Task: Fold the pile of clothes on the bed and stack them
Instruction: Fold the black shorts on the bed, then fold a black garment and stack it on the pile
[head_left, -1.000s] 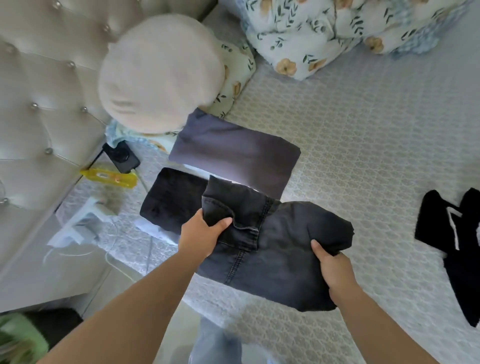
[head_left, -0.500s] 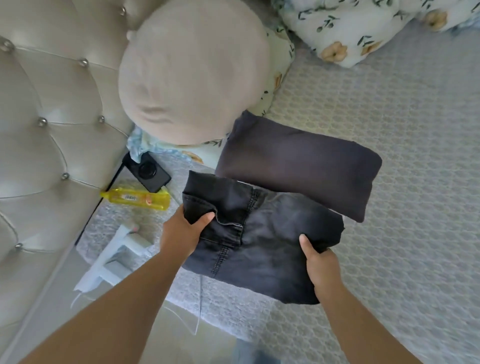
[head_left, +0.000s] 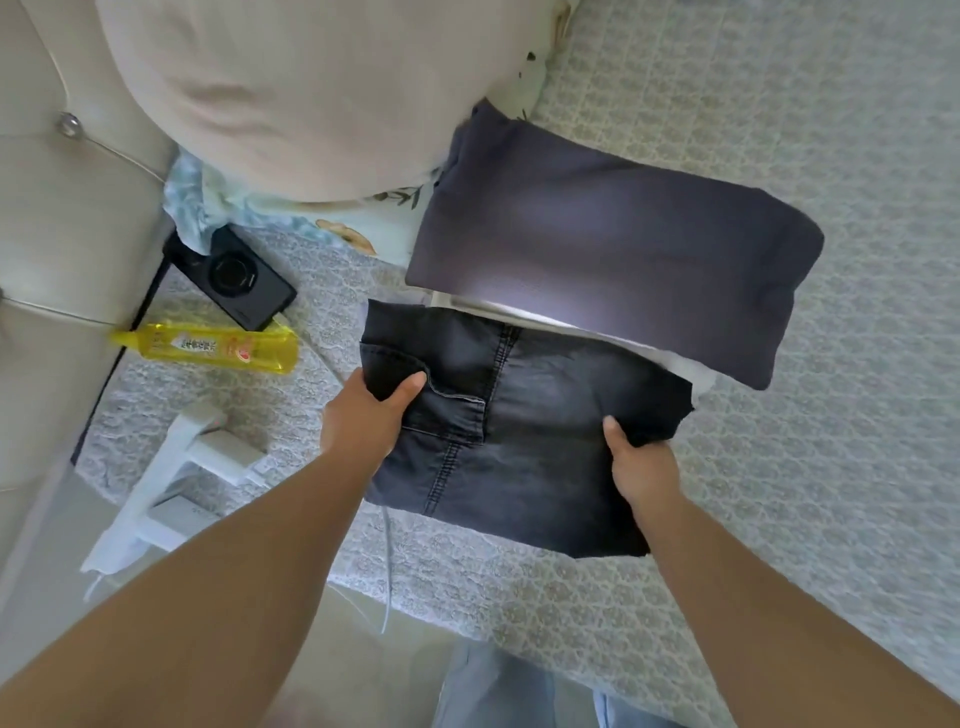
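A folded pair of dark grey jeans (head_left: 524, 431) is held over the near part of the bed (head_left: 779, 467), both hands gripping it. The left hand (head_left: 363, 421) is clamped on the left edge, near the waistband corner, with the thumb laid across the top of the denim and the fingers hidden beneath. The right hand (head_left: 641, 467) is clamped on the right edge in the same way, thumb on top, fingers tucked under the cloth. Whether the jeans are resting on the bed or lifted slightly off it cannot be told.

Just beyond the jeans a folded dark purple-grey garment (head_left: 613, 249) is seen lying on the bed, with a strip of white cloth (head_left: 680, 364) showing from under its near edge. The far edge of the jeans is close to this garment; whether they touch cannot be told.

To the left, a yellow bottle (head_left: 213, 347) is laid on its side, and a black camera (head_left: 239, 280) is placed just behind it. A white power strip (head_left: 171, 478) is seen near the bed's left edge. A large cream cushion (head_left: 291, 88) is set at the head of the bed, against a tufted headboard (head_left: 47, 171).
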